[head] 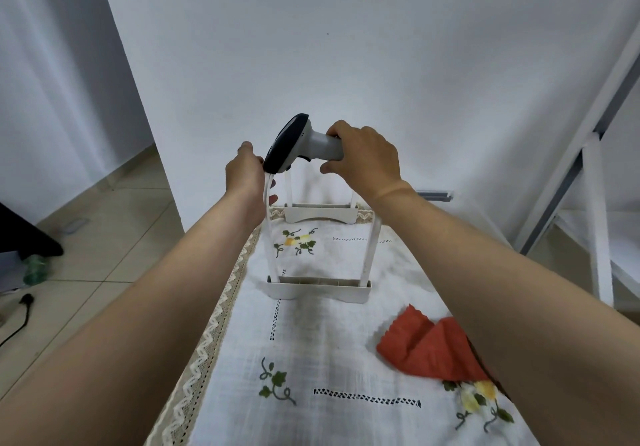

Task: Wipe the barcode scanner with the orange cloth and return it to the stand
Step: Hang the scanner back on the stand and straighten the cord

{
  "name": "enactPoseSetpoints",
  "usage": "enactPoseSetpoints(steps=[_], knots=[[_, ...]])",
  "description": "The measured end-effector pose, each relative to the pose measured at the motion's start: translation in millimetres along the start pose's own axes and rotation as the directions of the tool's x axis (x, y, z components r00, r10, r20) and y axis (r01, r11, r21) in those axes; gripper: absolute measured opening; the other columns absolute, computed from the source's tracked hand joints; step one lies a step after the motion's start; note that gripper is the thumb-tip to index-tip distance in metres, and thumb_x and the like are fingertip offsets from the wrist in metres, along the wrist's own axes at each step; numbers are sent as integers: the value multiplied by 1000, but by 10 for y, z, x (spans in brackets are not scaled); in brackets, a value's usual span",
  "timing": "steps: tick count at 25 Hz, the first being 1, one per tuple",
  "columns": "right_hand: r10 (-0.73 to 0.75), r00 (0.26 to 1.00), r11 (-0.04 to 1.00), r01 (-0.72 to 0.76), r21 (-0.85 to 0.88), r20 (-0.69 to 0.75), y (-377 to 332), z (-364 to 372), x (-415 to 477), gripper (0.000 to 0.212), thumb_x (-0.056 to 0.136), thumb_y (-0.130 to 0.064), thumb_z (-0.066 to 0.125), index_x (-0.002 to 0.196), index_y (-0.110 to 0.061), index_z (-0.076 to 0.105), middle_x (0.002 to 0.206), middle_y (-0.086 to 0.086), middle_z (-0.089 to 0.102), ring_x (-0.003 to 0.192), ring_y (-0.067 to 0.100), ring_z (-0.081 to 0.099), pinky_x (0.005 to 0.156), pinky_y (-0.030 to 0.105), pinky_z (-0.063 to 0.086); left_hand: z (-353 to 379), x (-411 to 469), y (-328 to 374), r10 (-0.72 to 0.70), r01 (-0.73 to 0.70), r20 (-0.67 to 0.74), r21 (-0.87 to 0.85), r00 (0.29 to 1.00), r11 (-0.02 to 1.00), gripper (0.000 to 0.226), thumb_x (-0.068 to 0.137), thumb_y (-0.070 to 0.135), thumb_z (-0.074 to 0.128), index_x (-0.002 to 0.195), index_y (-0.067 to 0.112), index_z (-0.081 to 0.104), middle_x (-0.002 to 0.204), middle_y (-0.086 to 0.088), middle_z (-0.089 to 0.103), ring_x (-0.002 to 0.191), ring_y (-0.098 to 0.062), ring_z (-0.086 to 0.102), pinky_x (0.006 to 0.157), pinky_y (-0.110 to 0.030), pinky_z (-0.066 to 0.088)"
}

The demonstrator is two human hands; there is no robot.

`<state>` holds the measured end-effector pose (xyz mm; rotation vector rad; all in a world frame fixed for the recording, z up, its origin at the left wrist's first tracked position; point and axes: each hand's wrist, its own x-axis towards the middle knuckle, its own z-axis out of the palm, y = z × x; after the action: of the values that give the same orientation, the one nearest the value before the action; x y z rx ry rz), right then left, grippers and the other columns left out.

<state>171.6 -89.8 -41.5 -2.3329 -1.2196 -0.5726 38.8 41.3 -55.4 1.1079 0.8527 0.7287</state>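
Two bare hands meet above the far end of the table: the right hand (363, 158) wraps fingers and thumb round the pale grey handle of the barcode scanner (301, 147), held in the air with its dark head tilted left over the top of the white stand (318, 288). The left hand (244, 175) curls its fingers round the top of the stand's left upright, just beside the scanner's head. The stand rests on the embroidered tablecloth (311, 341), and the orange cloth (429, 345) lies crumpled at the near right, in neither hand.
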Motion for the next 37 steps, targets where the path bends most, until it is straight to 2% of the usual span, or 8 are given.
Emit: enactPoseSetpoints(steps=[4, 10, 14, 18, 27, 30, 33, 37], knots=[[44, 999, 995, -45, 91, 9, 129, -68, -36, 57, 79, -44, 81, 128, -32, 55, 110, -8, 70, 106, 22, 58, 79, 36, 50, 16, -30, -29, 16, -16, -15, 3, 1000, 1000, 37, 101, 43, 37, 113, 16, 59, 123, -8, 72, 96, -26, 62, 102, -48, 51], [40, 999, 993, -38, 116, -14, 227, -84, -112, 34, 83, -42, 77, 115, -35, 67, 89, -11, 64, 96, 18, 52, 71, 31, 41, 21, -77, -33, 19, -19, -29, -4, 999, 1000, 44, 99, 46, 36, 117, 14, 60, 127, -9, 71, 95, -25, 63, 96, -46, 51], [54, 998, 988, -50, 149, -24, 215, -50, -99, 33, 82, -43, 77, 113, -37, 68, 89, -9, 65, 92, 16, 49, 69, 31, 38, 4, -118, -13, 16, -15, -30, 18, 999, 1000, 44, 99, 48, 35, 113, 14, 60, 125, -8, 72, 110, -28, 67, 95, -45, 52], [42, 998, 987, -36, 159, -38, 207, -41, -105, 31, 83, -43, 76, 111, -36, 68, 89, -9, 68, 91, 17, 50, 68, 30, 38, 9, -158, -1, 3, -2, -27, 35, 1000, 999, 58, 98, 49, 33, 127, 9, 63, 122, -7, 73, 117, -26, 66, 91, -42, 52], [39, 999, 987, -37, 156, -8, 200, -65, -105, 31, 85, -42, 75, 113, -36, 66, 92, -11, 67, 93, 17, 49, 69, 31, 39, 8, -125, -35, 17, -17, -15, 38, 1000, 999, 57, 99, 48, 32, 126, 10, 65, 122, -7, 73, 107, -26, 66, 82, -39, 51], [57, 998, 984, -56, 166, 0, 218, -72, -114, 35, 84, -41, 76, 117, -36, 65, 96, -9, 69, 95, 18, 51, 71, 32, 42, 3, -100, -49, 35, -34, -24, 41, 999, 999, 58, 97, 49, 33, 127, 10, 63, 124, -7, 73, 97, -25, 63, 87, -41, 51], [50, 999, 985, -52, 163, 14, 219, -83, -127, 39, 84, -41, 76, 121, -38, 64, 100, -8, 70, 102, 20, 54, 73, 33, 44, 5, -92, -54, 52, -50, -48, 46, 997, 998, 51, 98, 48, 34, 120, 12, 62, 115, -4, 70, 91, -25, 57, 82, -39, 49], [61, 997, 981, -69, 179, 52, 259, -130, -155, 54, 83, -44, 78, 133, -39, 59, 116, -11, 69, 113, 22, 54, 81, 36, 47, 50, -174, 0, 115, -105, -107, 102, 987, 989, 30, 100, 42, 34, 82, 21, 46, 96, 1, 52, 78, -22, 43, 67, -35, 34]])
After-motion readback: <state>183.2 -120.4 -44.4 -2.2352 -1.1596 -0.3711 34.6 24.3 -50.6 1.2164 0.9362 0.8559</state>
